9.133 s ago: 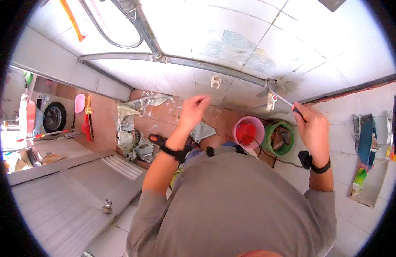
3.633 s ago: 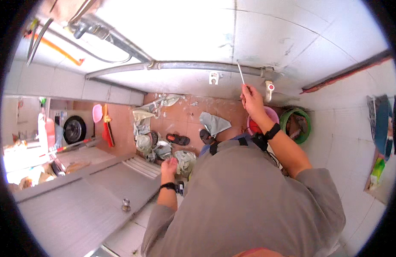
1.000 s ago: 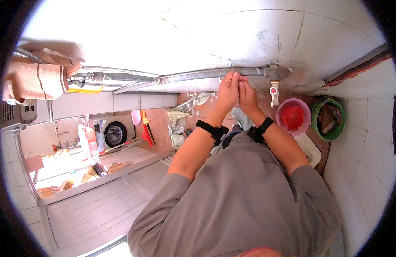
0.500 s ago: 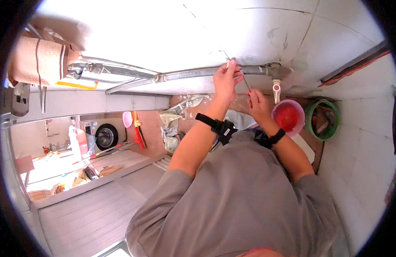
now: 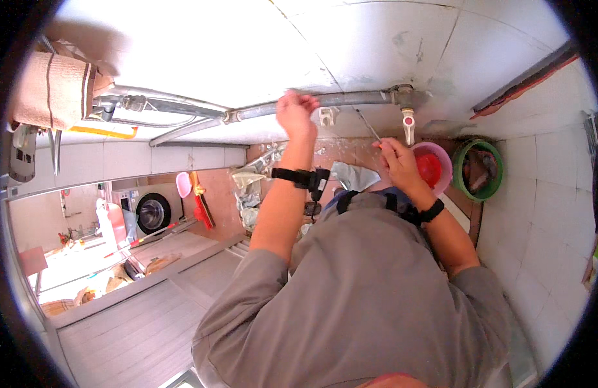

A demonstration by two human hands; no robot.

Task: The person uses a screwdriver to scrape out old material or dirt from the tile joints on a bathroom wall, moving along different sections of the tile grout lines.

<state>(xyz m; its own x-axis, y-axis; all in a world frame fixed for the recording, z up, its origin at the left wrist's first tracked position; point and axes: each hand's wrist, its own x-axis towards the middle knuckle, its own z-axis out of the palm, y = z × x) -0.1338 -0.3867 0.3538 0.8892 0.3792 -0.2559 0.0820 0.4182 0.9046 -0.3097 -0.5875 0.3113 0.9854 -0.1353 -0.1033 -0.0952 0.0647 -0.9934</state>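
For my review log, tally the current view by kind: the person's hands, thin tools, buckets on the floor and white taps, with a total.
Hands: 2 (left hand, right hand)
Thin tools: 1 (thin tool, in the right hand)
Buckets: 2 (pink bucket, green bucket)
White taps: 1 (white tap)
Total: 6

Here we have the tool [image 5: 369, 125], a slim, straight grey rod, gripped at its lower end in our right hand [image 5: 401, 163]! We see it slanting up and leftward, its free tip appearing just below the pipe [image 5: 351, 98].
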